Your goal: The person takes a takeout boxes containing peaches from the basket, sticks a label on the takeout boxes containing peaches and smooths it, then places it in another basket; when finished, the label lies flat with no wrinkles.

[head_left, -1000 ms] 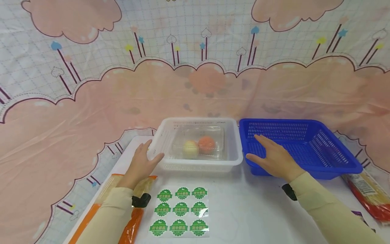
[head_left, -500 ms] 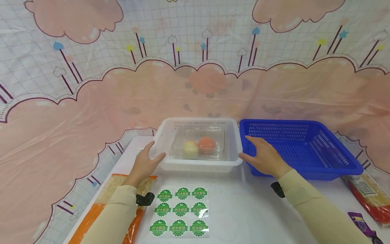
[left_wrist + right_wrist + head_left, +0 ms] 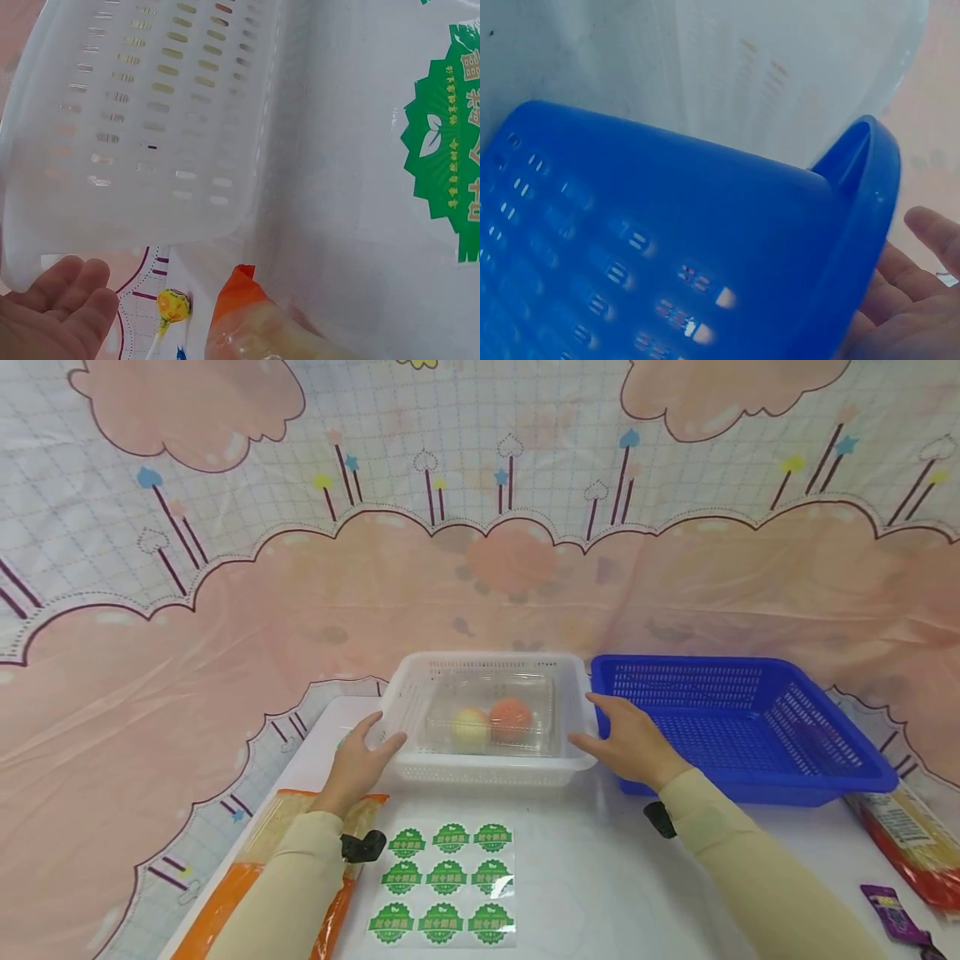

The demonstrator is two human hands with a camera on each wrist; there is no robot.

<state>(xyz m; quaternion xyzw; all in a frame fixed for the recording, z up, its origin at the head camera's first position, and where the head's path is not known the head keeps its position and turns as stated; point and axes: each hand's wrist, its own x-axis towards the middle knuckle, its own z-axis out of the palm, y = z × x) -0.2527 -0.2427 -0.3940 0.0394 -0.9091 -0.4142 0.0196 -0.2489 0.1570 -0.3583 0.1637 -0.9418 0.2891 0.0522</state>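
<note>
A white plastic basket (image 3: 487,762) stands at the back of the table in the head view. Inside it lies a clear plastic clamshell box (image 3: 442,693) with a yellow ball-shaped fruit (image 3: 471,727) and an orange-red one (image 3: 511,718). My left hand (image 3: 358,768) is at the basket's left side, thumb and fingers spread; in the left wrist view its fingers (image 3: 82,296) lie by the rim corner. My right hand (image 3: 633,743) reaches over the left rim of a blue basket (image 3: 750,785) to the white basket's right rim, fingers apart. Whether either hand touches the rim is unclear.
A sheet of green round stickers (image 3: 450,881) lies in front of the white basket. An orange-trimmed food packet (image 3: 266,831) is under the left forearm. At right lie a red packet (image 3: 918,843) and a small purple packet (image 3: 892,912). A yellow lollipop (image 3: 174,306) shows in the left wrist view.
My right hand has moved left, from over the blue basket to the white basket's right rim. My left hand has shifted slightly right along the basket's left side. The baskets stay put.
</note>
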